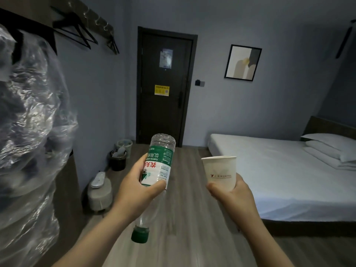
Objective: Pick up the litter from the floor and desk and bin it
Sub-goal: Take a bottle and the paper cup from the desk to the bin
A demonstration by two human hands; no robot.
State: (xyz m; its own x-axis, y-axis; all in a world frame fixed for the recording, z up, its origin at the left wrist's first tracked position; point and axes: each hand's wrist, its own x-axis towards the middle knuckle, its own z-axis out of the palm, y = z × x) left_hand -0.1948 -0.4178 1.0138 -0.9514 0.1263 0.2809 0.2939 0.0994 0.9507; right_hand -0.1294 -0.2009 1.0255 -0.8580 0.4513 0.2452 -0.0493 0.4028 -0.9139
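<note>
My left hand [133, 191] grips a clear plastic water bottle [159, 164] with a green and white label, held upside down so its green cap [140, 235] points at the floor. My right hand [233, 199] holds a white paper cup [221, 172] upright by its base, mouth open upward. Both are held out in front of me over the wooden floor. Two bins stand by the left wall near the door: a dark bin [117, 160] with litter inside, and a pale bin [124, 144] behind it.
A dark closed door [165, 85] is straight ahead. A bed with white sheets [279, 174] fills the right side. A round grey stool [100, 191] with a white object on top sits by the left wall. Plastic-wrapped clothes [28, 122] hang at left.
</note>
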